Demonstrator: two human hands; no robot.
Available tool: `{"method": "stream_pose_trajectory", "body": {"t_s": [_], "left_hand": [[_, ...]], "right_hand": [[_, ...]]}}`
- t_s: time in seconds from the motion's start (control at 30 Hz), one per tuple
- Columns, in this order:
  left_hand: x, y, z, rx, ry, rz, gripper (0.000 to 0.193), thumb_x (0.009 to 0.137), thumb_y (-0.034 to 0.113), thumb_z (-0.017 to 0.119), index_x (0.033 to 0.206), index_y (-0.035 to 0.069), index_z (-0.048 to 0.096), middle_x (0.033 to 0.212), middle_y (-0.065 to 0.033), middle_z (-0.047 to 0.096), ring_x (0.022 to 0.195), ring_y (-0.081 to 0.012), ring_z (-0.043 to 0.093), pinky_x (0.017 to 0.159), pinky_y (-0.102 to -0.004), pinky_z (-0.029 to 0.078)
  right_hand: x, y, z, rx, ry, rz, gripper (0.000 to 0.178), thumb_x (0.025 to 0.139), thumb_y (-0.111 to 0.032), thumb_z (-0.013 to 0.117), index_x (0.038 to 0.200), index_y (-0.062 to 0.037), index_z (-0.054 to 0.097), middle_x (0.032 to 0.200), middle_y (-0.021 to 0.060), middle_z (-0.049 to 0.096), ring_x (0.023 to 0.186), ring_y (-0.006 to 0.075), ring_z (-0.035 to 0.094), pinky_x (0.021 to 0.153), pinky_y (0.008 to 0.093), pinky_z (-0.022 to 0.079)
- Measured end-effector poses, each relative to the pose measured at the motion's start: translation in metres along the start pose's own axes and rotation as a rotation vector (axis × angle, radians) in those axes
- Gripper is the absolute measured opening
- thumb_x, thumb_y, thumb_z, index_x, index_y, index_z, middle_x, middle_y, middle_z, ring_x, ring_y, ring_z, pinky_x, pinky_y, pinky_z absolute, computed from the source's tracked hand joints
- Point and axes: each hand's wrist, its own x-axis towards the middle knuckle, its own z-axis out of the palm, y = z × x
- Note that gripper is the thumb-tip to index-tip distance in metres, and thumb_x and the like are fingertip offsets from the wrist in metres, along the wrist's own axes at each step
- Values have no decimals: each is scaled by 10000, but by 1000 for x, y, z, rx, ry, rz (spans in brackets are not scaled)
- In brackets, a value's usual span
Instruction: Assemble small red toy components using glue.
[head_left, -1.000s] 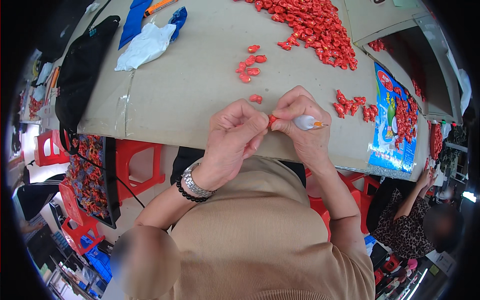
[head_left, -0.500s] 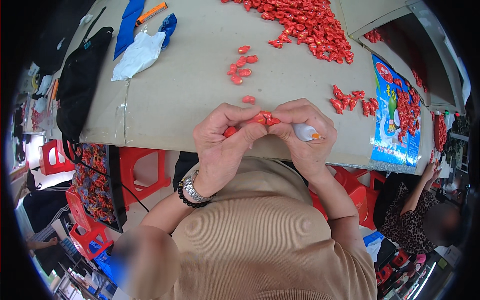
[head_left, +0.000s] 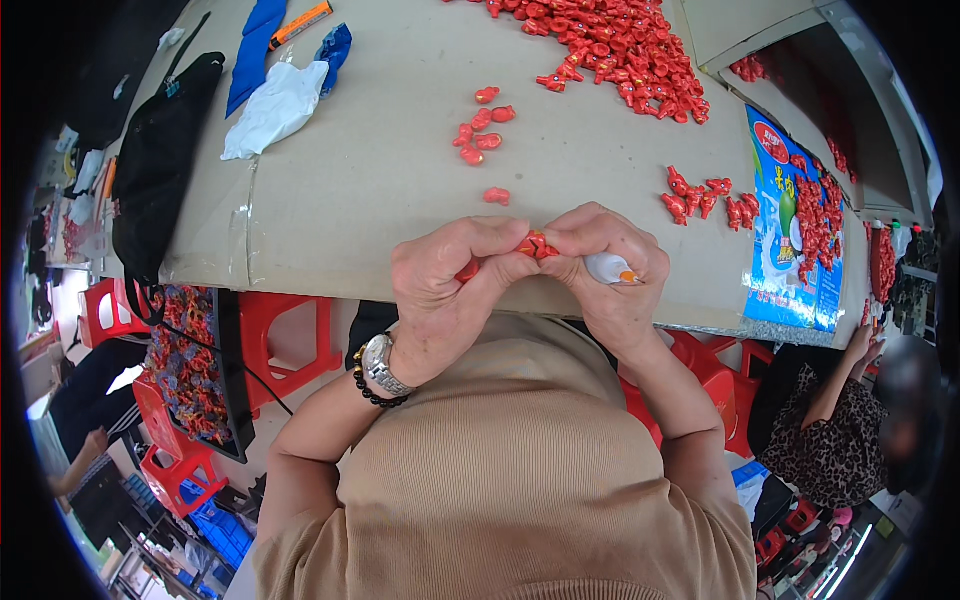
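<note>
Just past the table's near edge, my two hands pinch a small red plastic figure (head_left: 538, 246) between thumbs and fingertips. My left hand (head_left: 440, 280) is closed on its left side, with another red piece (head_left: 468, 271) tucked under the curled fingers. On the figure's right side presses my right hand (head_left: 622, 290), which also keeps a small white squeeze bottle (head_left: 606, 268) with an orange tip in its palm. Fingers hide much of the figure. A single red piece (head_left: 497, 196) lies beyond the hands, and farther off several more red pieces (head_left: 482, 122) form a loose cluster.
A large pile of red figures (head_left: 625, 55) covers the far right. Several figures (head_left: 690, 195) lie near a blue printed sheet (head_left: 765, 255) bearing more. Black bag (head_left: 165, 170), white tissue (head_left: 277, 108) and orange tube (head_left: 300, 25) sit left. Red stools (head_left: 290, 340) and a co-worker (head_left: 825, 430) are beyond the edge.
Both hands have drawn slightly closer together, and the fingertips now cover more of the red figure. The left wrist has turned a little. Pieces on the table stay put.
</note>
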Motion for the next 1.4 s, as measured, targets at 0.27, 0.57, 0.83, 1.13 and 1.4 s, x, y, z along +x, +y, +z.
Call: {"method": "stream_pose_trajectory", "body": {"t_s": [0.27, 0.57, 0.83, 1.13, 1.4], "left_hand": [[-1, -3, 0, -18, -21, -21, 185, 774, -44, 718, 944, -47, 644, 875, -122, 702, 794, -157, 687, 707, -256, 543], [10, 0, 5, -63, -25, -70, 231, 777, -6, 741, 991, -30, 655, 871, -97, 699, 732, -89, 639, 653, -228, 518], [26, 7, -11, -962, -13, -815, 335, 936, 284, 573, 1145, 22, 561, 978, -68, 634, 667, -109, 537, 473, -193, 366], [30, 16, -12, -1114, -59, -939, 269, 960, 236, 500, 1113, 17, 534, 1072, -121, 597, 837, -182, 590, 523, -222, 408], [21, -2, -17, -1038, -165, -801, 285, 967, 297, 526, 1069, 31, 542, 911, -86, 637, 593, -142, 526, 421, -217, 339]], "right_hand": [[-2, 3, -2, 25, -23, 25, 142, 765, 29, 739, 872, 24, 646, 821, 119, 655, 728, 159, 609, 656, 266, 498], [5, -11, -7, -34, 69, 56, 152, 757, 23, 747, 864, 18, 639, 826, 108, 649, 725, 141, 603, 639, 258, 488], [29, -19, -75, -290, 547, 278, 80, 793, -27, 696, 864, -10, 665, 807, 29, 640, 636, 53, 559, 556, 208, 452], [40, -6, -131, -947, 550, 501, 159, 815, -129, 714, 912, -8, 681, 681, 26, 620, 496, 60, 480, 466, 212, 389], [35, -4, -139, -889, 552, 538, 236, 791, -167, 726, 978, -27, 689, 749, 40, 618, 537, 88, 527, 490, 244, 418]]}}
